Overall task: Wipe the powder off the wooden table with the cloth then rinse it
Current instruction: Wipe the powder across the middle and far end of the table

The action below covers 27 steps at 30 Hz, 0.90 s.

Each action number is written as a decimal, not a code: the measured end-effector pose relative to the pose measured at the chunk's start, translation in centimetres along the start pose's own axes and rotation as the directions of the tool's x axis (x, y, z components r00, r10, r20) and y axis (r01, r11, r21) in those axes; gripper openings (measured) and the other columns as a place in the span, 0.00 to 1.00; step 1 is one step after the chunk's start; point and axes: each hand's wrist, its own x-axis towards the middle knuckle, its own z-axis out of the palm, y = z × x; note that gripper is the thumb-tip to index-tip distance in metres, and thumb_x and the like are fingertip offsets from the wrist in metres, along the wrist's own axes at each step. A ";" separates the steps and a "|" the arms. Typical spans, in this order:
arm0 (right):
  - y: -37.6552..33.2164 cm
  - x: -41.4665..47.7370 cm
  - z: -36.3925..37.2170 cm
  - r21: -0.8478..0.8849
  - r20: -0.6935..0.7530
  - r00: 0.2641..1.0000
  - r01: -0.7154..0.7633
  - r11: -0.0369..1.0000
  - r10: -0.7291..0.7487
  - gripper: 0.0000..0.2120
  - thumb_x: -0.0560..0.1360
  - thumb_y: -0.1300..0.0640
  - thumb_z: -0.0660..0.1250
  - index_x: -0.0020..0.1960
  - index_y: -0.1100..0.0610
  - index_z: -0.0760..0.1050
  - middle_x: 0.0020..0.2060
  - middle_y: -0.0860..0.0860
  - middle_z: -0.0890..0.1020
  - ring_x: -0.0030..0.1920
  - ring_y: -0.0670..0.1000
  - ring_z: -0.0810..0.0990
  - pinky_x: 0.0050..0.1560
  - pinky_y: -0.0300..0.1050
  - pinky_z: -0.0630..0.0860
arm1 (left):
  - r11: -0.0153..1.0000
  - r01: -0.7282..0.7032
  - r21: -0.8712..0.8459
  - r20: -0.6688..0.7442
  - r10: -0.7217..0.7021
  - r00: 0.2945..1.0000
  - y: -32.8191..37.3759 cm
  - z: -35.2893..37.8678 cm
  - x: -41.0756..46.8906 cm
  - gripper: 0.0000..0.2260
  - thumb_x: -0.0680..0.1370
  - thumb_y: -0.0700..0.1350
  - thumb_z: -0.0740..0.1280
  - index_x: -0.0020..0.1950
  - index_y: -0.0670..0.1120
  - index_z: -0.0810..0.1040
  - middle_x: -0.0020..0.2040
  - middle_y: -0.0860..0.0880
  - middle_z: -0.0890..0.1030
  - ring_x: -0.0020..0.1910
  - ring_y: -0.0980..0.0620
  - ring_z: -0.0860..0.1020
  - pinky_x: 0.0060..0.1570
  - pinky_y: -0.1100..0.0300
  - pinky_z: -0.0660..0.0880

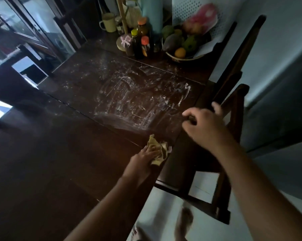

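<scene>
Cloth (159, 150): yellowish, crumpled into a wad, sitting on the wooden table (60, 153) at its near right edge. My left hand (143, 156) holds it from the near side. Powder (139, 98): white, smeared in streaks over the table's middle-right, with loose specks toward its far left. Table: dark wood, with visible seams between panels.
</scene>
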 end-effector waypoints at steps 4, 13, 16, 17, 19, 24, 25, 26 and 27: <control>7.4 1.8 -1.3 -0.266 0.025 0.990 -0.124 0.956 0.136 0.25 0.74 0.42 0.63 0.70 0.46 0.69 0.71 0.60 0.67 0.76 0.62 0.55 0.75 0.65 0.53 | 0.999 -0.041 -0.008 0.135 0.042 0.990 -3.4 -2.6 -1.0 0.34 0.70 0.27 0.67 0.59 0.65 0.80 0.67 0.59 0.75 0.70 0.62 0.69 0.70 0.57 0.68; 10.0 1.2 1.1 -0.193 -0.168 0.983 -0.105 0.976 0.072 0.30 0.71 0.49 0.67 0.72 0.54 0.66 0.74 0.61 0.60 0.77 0.64 0.53 0.70 0.66 0.65 | 0.967 0.248 -0.060 -0.384 -0.252 0.888 2.8 0.5 9.2 0.22 0.74 0.36 0.67 0.64 0.55 0.79 0.53 0.48 0.84 0.42 0.54 0.79 0.38 0.68 0.69; 10.1 1.3 1.3 -0.181 -0.178 0.981 -0.106 0.978 0.073 0.29 0.71 0.50 0.67 0.71 0.53 0.67 0.74 0.61 0.60 0.77 0.64 0.53 0.69 0.65 0.66 | 0.999 0.043 -0.006 -0.249 -0.043 0.968 3.4 1.8 8.9 0.20 0.72 0.37 0.73 0.60 0.56 0.82 0.61 0.50 0.82 0.56 0.52 0.81 0.57 0.68 0.71; 10.1 1.3 1.3 -0.180 -0.179 0.981 -0.107 0.978 0.074 0.29 0.71 0.51 0.67 0.71 0.53 0.67 0.74 0.61 0.60 0.77 0.64 0.53 0.70 0.65 0.66 | 0.999 -0.047 0.019 -0.188 0.050 0.981 2.9 1.9 8.2 0.21 0.71 0.35 0.74 0.59 0.56 0.83 0.63 0.50 0.81 0.62 0.52 0.78 0.63 0.66 0.69; 10.1 1.3 1.2 -0.176 -0.179 0.981 -0.104 0.979 0.072 0.28 0.71 0.51 0.67 0.70 0.53 0.68 0.74 0.61 0.61 0.78 0.64 0.53 0.69 0.65 0.66 | 0.986 -0.162 0.030 -0.039 0.163 0.986 1.3 1.4 6.1 0.24 0.69 0.31 0.74 0.58 0.55 0.83 0.67 0.50 0.77 0.69 0.54 0.71 0.70 0.62 0.66; 10.2 1.2 1.1 -0.162 -0.188 0.981 -0.088 0.983 0.057 0.26 0.70 0.52 0.67 0.67 0.54 0.70 0.73 0.61 0.63 0.77 0.65 0.55 0.66 0.67 0.69 | 0.985 -0.164 0.062 0.175 0.151 0.973 -4.1 -2.8 0.6 0.28 0.67 0.29 0.75 0.53 0.62 0.83 0.70 0.50 0.74 0.71 0.55 0.69 0.68 0.62 0.69; 10.2 1.2 1.1 -0.162 -0.188 0.981 -0.087 0.983 0.056 0.26 0.70 0.52 0.67 0.67 0.54 0.70 0.72 0.61 0.63 0.77 0.65 0.55 0.66 0.67 0.69 | 0.992 -0.099 0.078 0.147 0.086 0.985 -5.0 -3.7 0.1 0.30 0.67 0.28 0.75 0.50 0.66 0.82 0.69 0.50 0.75 0.71 0.54 0.70 0.68 0.64 0.69; 10.2 1.2 1.1 -0.165 -0.187 0.981 -0.087 0.982 0.056 0.25 0.70 0.52 0.66 0.67 0.54 0.70 0.72 0.61 0.63 0.77 0.65 0.55 0.65 0.67 0.70 | 0.997 -0.025 0.071 0.075 0.019 0.997 -5.9 -4.4 -0.1 0.34 0.66 0.27 0.74 0.47 0.70 0.81 0.67 0.49 0.77 0.70 0.53 0.71 0.68 0.66 0.67; 10.2 1.3 1.1 -0.172 -0.186 0.981 -0.087 0.981 0.054 0.25 0.70 0.52 0.66 0.67 0.54 0.70 0.72 0.61 0.63 0.77 0.65 0.55 0.65 0.67 0.70 | 0.998 0.047 0.034 -0.019 -0.046 0.999 -6.3 -4.9 0.3 0.38 0.66 0.25 0.73 0.45 0.73 0.80 0.63 0.48 0.79 0.68 0.52 0.72 0.67 0.68 0.66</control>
